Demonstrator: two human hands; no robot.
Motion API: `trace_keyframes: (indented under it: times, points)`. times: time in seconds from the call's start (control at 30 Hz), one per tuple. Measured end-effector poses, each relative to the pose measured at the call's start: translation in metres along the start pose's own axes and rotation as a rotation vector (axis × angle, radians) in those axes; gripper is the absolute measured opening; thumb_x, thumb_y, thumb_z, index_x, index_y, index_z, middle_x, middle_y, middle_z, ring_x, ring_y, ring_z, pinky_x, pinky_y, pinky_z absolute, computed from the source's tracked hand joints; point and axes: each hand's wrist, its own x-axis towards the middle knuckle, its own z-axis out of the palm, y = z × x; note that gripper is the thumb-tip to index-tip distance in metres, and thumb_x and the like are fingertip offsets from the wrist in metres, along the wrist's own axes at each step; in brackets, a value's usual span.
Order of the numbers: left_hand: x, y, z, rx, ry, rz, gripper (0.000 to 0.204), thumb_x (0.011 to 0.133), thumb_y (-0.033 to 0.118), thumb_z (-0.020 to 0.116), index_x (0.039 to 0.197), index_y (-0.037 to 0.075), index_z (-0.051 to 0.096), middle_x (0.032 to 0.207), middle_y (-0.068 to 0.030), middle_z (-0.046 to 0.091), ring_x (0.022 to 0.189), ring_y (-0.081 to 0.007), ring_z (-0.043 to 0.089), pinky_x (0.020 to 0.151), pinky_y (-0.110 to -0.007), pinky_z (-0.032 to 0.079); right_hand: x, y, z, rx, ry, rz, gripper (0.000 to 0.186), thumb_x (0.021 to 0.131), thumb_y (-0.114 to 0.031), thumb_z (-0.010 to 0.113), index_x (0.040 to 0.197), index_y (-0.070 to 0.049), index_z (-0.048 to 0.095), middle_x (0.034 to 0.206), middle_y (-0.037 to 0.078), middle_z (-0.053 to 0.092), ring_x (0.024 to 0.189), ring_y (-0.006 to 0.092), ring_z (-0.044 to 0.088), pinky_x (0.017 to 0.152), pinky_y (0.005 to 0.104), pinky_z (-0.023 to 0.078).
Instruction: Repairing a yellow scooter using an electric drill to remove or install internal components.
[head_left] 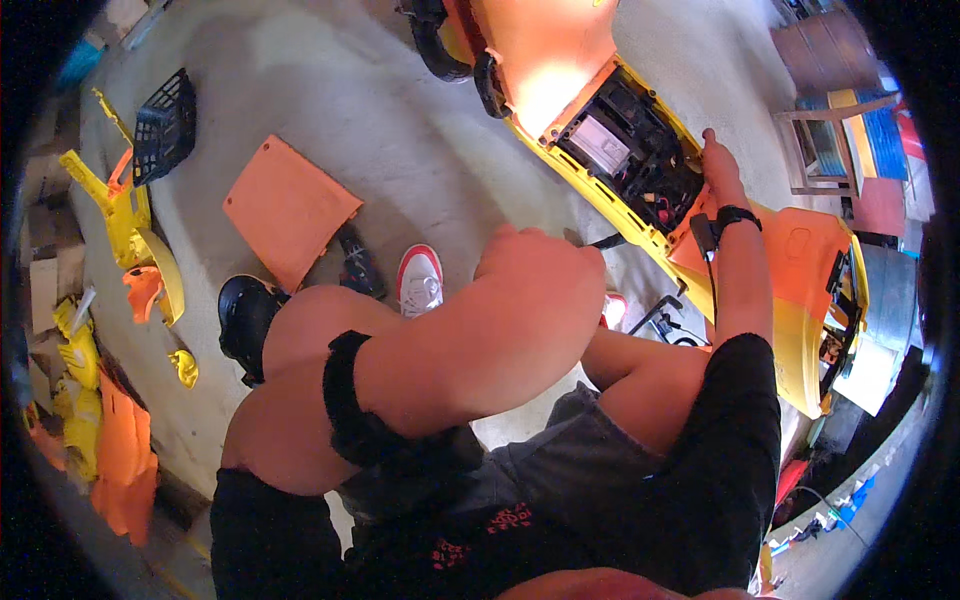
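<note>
Item 1, right hand [718,160]: I am resting it on the rim of the open compartment [630,150] in the yellow and orange vehicle body [790,300]. The fingers are lying fairly flat along the edge, curled a little; I cannot tell whether they are pinching anything. A black wristband [737,215] is sitting on the wrist.

Item 2, left hand [535,265]: I am holding it closed in a loose fist just below the body's yellow edge. A thin dark shaft, likely a tool [600,241], is showing beside the knuckles, but the grip itself is hidden, so what it has hold of I cannot tell.

Item 3, containers: the open compartment is holding a pale rectangular block, dark parts and small red and yellow wire ends. A black plastic basket [165,125] is lying tilted on the floor [400,130], well apart; its contents are not visible.

Item 4, loose parts: an orange panel [288,208] is lying flat on the floor; yellow and orange trim pieces [110,300] are piling up at the left.

Item 5, risks, as I judge them: the tool slipping toward the exposed wiring and nicking it; my right fingers catching on the compartment's edge; my crouched feet kicking the orange panel nearby.
</note>
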Motion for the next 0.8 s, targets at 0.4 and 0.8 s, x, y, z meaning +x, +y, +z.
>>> trace_keyframes:
  times: [0.4,0.8]
  points:
    - [0.005,0.006,-0.004,0.01,0.002,0.014,0.02,0.079,0.014,0.054,0.095,0.001,0.057,0.075,-0.0147,0.062,0.07,-0.0316,0.063,0.06,-0.044,0.049,0.014,0.025,0.003,-0.041,-0.004,0.146,0.031,0.091,-0.028,0.05,0.097,0.001,0.059,0.091,0.023,0.065,0.083,0.0392,0.064,0.069,0.0476,0.051]
    - [0.003,0.004,-0.003,-0.002,0.06,0.008,0.017,0.08,0.014,0.054,0.092,0.001,0.056,0.075,-0.015,0.062,0.071,-0.0324,0.062,0.062,-0.044,0.049,0.006,-0.004,-0.006,-0.055,-0.161,0.342,0.038,0.095,-0.033,0.04,0.1,-0.004,0.065,0.102,0.017,0.066,0.095,0.0368,0.063,0.079,0.0474,0.05]
